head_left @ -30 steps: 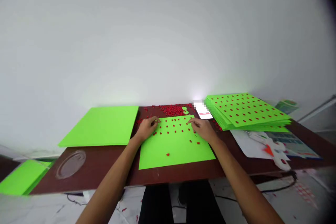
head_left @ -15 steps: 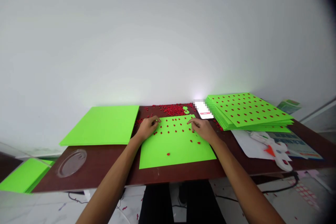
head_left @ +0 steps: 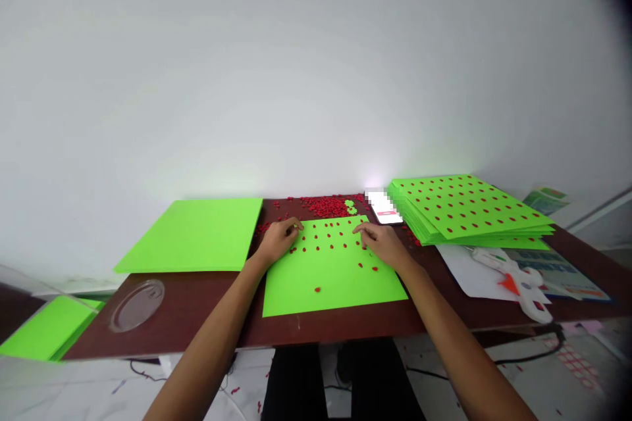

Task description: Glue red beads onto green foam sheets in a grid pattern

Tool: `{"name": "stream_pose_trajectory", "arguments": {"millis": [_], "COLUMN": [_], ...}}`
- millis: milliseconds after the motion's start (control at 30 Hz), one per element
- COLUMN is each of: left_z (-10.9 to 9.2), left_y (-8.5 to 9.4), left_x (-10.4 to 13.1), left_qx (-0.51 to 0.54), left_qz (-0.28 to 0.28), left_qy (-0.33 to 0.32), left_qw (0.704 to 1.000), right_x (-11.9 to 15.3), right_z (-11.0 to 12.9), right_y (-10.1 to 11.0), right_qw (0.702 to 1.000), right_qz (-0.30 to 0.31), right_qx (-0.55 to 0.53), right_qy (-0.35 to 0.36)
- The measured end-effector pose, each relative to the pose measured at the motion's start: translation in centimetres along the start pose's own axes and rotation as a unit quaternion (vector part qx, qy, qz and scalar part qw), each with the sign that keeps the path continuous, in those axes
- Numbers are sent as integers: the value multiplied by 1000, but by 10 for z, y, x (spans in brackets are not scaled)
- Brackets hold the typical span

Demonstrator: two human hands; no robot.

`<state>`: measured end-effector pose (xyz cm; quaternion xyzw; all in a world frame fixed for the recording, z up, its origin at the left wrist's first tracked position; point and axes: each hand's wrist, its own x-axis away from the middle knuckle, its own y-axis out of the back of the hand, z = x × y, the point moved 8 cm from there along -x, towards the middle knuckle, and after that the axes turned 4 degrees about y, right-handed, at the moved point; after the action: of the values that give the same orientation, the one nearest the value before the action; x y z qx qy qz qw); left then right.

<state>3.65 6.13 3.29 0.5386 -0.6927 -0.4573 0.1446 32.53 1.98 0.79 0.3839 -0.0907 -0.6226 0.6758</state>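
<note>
A bright green sheet [head_left: 330, 283] lies flat on the dark red-brown table in front of me, with rows of small red pieces [head_left: 331, 247] across its far half. One red piece [head_left: 317, 289] sits alone lower down. My left hand [head_left: 281, 240] rests over the sheet's left edge, fingers bent and apart, with nothing visible in them. On the opposite side, my right hand [head_left: 382, 242] rests on the sheet near the right ends of the rows. Its index finger stretches left, apart from the thumb, and nothing shows between them.
A pile of red pieces [head_left: 328, 206] lies behind the sheet, beside a phone [head_left: 388, 208]. Plain green sheets [head_left: 197, 237] are stacked left, red-dotted green sheets [head_left: 469, 204] right. A white glue gun [head_left: 518, 279] lies right; a clear round lid [head_left: 138, 306] lies left.
Hands and sheet look the same as before. The whole view has shifted very slightly.
</note>
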Motion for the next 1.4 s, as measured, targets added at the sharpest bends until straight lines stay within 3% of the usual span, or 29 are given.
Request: {"name": "stream_pose_trajectory", "arguments": {"millis": [1400], "left_z": [4], "left_y": [-2], "left_x": [-1], "left_qx": [-5], "left_qz": [3], "left_qy": [6], "left_qw": [1000], "right_x": [-1], "right_z": [-11], "right_y": [-6], "right_qw": [1000], "right_qz": [11], "right_qx": [8], "right_qy": [-2]}}
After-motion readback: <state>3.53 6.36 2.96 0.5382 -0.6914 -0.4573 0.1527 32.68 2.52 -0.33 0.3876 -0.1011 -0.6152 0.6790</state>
